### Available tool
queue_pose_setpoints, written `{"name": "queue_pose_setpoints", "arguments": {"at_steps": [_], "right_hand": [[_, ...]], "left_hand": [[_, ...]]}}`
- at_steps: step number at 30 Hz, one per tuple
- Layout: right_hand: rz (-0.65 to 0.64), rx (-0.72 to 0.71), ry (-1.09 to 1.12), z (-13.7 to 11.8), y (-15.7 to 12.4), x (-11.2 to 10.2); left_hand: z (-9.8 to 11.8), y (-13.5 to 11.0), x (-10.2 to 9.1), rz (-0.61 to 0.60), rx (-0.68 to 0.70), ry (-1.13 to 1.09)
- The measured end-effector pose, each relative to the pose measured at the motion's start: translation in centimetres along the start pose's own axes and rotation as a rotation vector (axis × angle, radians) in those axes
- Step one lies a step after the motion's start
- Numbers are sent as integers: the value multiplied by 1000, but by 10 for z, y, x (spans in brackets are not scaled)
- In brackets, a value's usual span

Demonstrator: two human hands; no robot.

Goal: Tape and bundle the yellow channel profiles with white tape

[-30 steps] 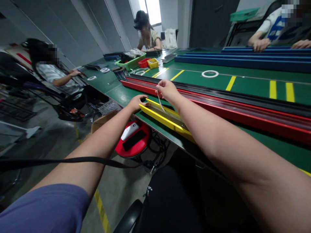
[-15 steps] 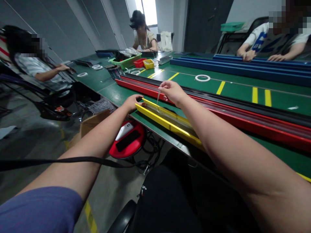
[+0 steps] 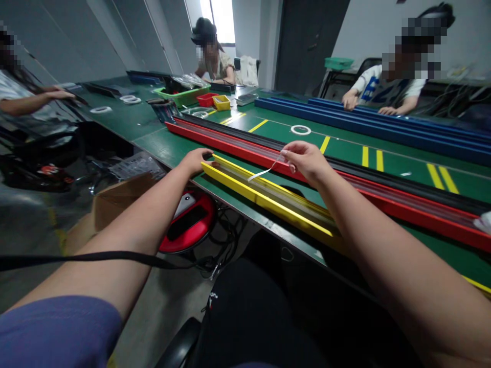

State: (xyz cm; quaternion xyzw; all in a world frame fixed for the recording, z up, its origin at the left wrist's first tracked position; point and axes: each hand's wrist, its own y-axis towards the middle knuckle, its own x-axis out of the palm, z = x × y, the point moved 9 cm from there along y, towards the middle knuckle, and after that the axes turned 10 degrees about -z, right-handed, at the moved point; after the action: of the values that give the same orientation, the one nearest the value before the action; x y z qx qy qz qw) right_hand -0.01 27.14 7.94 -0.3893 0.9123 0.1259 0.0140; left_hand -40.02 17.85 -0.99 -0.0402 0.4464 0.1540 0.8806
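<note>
- Pinching a thin white plastic strip, your right hand is closed on it; the strip trails toward 8 o'clock, its free end just above the channel's far edge.
- Your left hand curls over the 10 o'clock end of the yellow channel; you can't tell if it's gripping.
- That channel runs 10 to 4 o'clock; your right hand is nearer the strip.
- Just beyond, a red channel runs alongside.

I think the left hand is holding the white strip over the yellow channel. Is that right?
Not quite: the right hand is holding the white strip over the yellow channel, as the head view shows. The left hand is at the channel's end.
</note>
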Motion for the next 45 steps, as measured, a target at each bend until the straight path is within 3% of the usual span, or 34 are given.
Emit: {"name": "queue_pose_setpoints", "arguments": {"at_steps": [5, 16, 29, 45], "right_hand": [[33, -21, 8, -5, -19, -20], [123, -43, 67, -10, -25, -49], [255, -20, 95, -15, -55, -91], [329, -27, 107, -24, -96, -115]], "left_hand": [[-3, 3, 2, -9, 10, 43], [-10, 7, 2, -20, -39, 127], [-22, 15, 5, -36, -30, 192], [-14, 10, 4, -85, -64, 205]]}}
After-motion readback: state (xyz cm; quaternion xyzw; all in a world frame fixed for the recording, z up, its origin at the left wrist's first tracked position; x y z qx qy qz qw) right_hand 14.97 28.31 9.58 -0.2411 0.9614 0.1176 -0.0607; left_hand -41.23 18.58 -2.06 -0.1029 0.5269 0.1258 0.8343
